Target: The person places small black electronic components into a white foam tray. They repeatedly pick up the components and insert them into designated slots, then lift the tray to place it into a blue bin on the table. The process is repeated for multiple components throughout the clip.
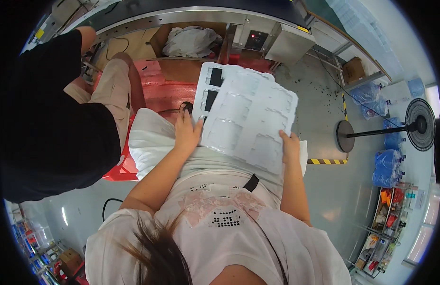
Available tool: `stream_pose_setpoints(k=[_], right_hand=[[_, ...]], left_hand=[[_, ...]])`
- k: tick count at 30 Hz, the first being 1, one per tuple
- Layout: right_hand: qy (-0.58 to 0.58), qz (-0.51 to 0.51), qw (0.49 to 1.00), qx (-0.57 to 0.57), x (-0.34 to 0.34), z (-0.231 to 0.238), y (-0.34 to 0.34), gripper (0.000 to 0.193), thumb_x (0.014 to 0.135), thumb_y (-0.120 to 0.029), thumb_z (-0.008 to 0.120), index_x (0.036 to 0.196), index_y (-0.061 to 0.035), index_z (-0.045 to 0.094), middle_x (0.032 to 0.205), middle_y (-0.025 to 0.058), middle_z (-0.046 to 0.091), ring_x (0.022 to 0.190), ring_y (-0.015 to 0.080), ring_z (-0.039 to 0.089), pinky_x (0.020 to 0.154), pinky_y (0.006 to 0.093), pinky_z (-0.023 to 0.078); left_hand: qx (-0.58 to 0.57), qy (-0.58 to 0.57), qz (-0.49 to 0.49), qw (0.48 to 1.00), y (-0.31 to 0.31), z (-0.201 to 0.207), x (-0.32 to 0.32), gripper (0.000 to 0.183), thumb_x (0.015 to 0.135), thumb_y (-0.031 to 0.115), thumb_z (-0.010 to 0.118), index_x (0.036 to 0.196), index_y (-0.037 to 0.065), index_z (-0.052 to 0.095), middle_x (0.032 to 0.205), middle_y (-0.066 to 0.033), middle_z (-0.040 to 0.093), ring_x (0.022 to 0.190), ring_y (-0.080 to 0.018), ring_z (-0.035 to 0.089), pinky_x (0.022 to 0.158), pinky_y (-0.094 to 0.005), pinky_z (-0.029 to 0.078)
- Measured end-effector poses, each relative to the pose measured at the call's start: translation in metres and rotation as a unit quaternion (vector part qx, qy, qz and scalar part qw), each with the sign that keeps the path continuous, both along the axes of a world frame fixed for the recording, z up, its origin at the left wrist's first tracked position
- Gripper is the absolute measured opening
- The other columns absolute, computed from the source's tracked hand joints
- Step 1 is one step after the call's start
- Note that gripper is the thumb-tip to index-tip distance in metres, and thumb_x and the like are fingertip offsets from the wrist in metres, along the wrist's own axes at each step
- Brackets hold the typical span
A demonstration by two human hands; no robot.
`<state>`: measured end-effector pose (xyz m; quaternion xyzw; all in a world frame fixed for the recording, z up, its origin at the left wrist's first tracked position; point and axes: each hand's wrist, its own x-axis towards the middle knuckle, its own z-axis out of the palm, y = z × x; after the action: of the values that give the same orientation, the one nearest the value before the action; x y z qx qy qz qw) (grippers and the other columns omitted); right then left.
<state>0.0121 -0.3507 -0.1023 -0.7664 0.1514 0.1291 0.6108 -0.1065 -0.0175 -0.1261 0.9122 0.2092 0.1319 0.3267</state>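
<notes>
Two thin white moulded plastic trays lie over my lap, one on top of the other and turned askew. The upper tray has rows of shallow recesses in which I see no parts. Beneath it, the lower tray shows along its left side, where black flat pieces sit in its pockets. My left hand closes on the left edge of the lower tray, near its bottom corner. At the right edge of the upper tray, my right hand grips with the thumb on top; its other fingers are mostly hidden.
A person in a black shirt sits close on my left. Ahead runs a dark conveyor table, with a cardboard box holding crumpled plastic below it. Red wrapped material lies under the table. A standing fan is at the right.
</notes>
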Motion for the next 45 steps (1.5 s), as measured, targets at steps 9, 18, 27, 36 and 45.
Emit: stream_pose_setpoints(k=[9,18,27,36,45], right_hand=[[0.055,-0.031,0.968,0.242,0.038,0.04,-0.074,0.031,0.087,-0.013,0.062,0.108,0.0093,0.055,0.101,0.0136,0.064,0.088,0.0206,0.063,0.079,0.0316,0.051],[0.006,0.018,0.992,0.124,0.024,0.018,-0.013,0.033,0.084,-0.016,0.066,0.105,0.008,0.058,0.096,0.0124,0.064,0.087,0.019,0.061,0.078,0.0294,0.049],[-0.228,0.127,0.962,-0.075,0.044,-0.061,0.047,0.054,0.082,-0.026,0.067,0.121,0.0081,0.051,0.11,0.0183,0.06,0.104,0.0243,0.056,0.089,0.0349,0.043],[-0.497,-0.074,0.86,-0.084,0.225,0.226,0.099,0.037,0.089,-0.029,0.059,0.107,0.0037,0.058,0.109,0.0155,0.057,0.102,0.0224,0.054,0.089,0.0328,0.041],[-0.236,0.075,0.878,-0.409,0.459,0.206,0.165,0.048,0.087,-0.038,0.051,0.103,0.0048,0.064,0.113,0.0294,0.057,0.11,0.0388,0.055,0.094,0.043,0.043]], left_hand=[[-0.085,0.105,-0.042,0.99,-0.024,0.029,-0.009,0.107,0.072,0.042,0.074,0.139,-0.012,0.01,0.135,-0.0356,0.028,0.124,-0.0466,0.036,0.102,-0.0448,0.035],[-0.264,0.001,-0.084,0.961,-0.004,0.008,0.002,0.079,0.079,0.024,0.069,0.138,-0.008,0.027,0.131,-0.0254,0.046,0.12,-0.0341,0.047,0.102,-0.034,0.035],[-0.142,0.142,-0.041,0.979,0.024,0.021,0.034,0.039,0.089,0.021,0.052,0.122,0.001,0.051,0.107,-0.0159,0.062,0.101,-0.0294,0.057,0.087,-0.0388,0.044],[-0.134,-0.006,-0.032,0.991,0.037,0.047,0.047,0.054,0.084,0.013,0.06,0.13,-0.008,0.04,0.126,-0.024,0.049,0.118,-0.0365,0.047,0.1,-0.0384,0.037],[0.362,-0.097,0.075,0.924,0.024,0.252,0.416,0.069,0.085,0.063,0.044,0.109,0.0,0.06,0.105,-0.0179,0.056,0.097,-0.035,0.055,0.079,-0.0505,0.042]])
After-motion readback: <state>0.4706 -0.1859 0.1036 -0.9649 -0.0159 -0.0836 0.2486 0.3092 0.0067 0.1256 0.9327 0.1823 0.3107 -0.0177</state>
